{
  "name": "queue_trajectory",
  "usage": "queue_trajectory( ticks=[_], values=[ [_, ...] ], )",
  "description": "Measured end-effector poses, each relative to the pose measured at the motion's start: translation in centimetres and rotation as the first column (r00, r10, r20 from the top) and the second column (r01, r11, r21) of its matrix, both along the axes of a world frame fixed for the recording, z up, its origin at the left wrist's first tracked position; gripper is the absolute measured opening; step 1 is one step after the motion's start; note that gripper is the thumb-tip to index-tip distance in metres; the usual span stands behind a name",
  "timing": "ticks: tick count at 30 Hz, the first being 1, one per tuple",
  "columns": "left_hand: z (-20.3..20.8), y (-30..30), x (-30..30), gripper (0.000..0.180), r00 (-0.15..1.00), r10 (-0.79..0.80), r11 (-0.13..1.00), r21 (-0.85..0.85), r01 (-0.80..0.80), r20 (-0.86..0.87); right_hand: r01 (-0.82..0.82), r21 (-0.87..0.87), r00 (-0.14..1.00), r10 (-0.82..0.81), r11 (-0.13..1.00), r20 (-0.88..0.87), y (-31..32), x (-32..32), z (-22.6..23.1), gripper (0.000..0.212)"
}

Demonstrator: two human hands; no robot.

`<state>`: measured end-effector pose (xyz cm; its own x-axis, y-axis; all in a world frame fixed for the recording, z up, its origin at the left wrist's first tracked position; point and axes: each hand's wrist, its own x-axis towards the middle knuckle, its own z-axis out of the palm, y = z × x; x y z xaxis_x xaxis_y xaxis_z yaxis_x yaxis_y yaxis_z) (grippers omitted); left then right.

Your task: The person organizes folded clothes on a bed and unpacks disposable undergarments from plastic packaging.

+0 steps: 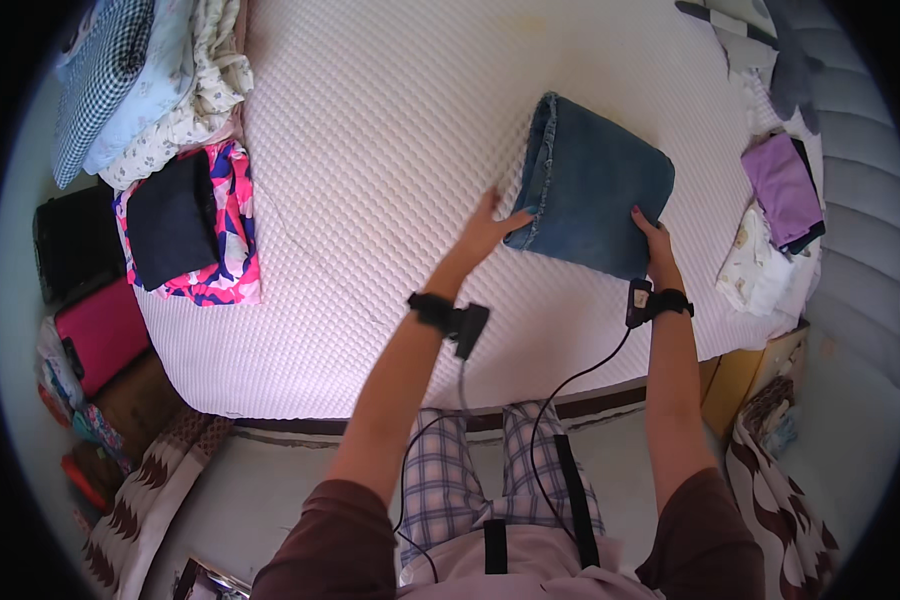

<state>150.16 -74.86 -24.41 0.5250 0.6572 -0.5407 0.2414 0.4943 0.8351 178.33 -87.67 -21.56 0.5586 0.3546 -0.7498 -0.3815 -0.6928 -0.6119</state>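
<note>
denim garment [605,180], folded, on the bed [370,150]: edge adjustment apparently in hand. left hand [482,232] open, thumb touching frayed side; right hand [660,252] thumb on top, fingers hidden, grip unclear. next move calls for even support.

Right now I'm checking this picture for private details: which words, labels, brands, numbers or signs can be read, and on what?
No text can be read anywhere.
Black device on the right wrist: a small pale mark, too small and blurred to read.
Folded blue denim: no writing shows.
Pink patterned cloth: coloured shapes, no readable lettering.
</note>
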Motion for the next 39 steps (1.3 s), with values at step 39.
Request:
queue_trajectory(
  ticks=[39],
  values=[
    [14.8,15.8,-57.6,0.064,-0.209,0.843,0.261,-0.716,-0.648,0.496,-0.269,0.752,0.699,0.659,0.601,-0.277,34.4,-60.2,13.7,0.062]
  ],
)
